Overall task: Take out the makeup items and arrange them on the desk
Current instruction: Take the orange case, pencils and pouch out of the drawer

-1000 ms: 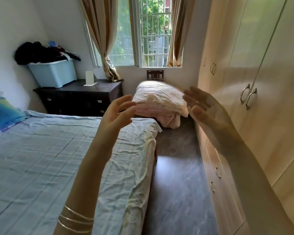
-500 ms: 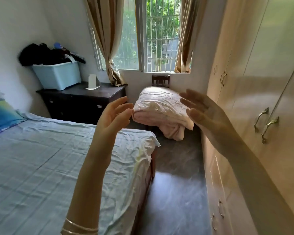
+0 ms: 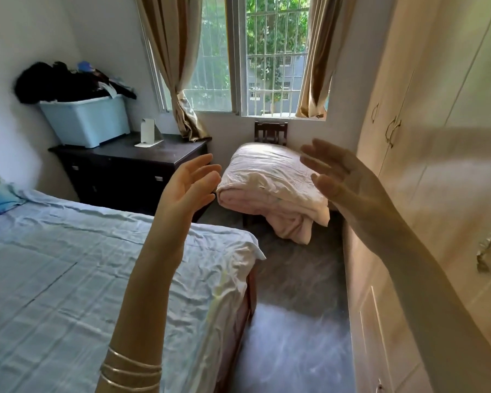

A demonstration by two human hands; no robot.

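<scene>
Here, left hand (image 3: 189, 184) and right hand (image 3: 349, 185) hold nothing.

Desk (image 3: 119, 158): one item, dark brown wood, low and wide, seen in the upper left of the frame. The flat top is matt and slightly dusty. The front is fitted with drawers bearing small pale metal handles. It is placed against the white wall, beneath the left part of the window. A light blue plastic bin (image 3: 85, 120) and a small white stand (image 3: 148, 133) are carried on its top.
</scene>
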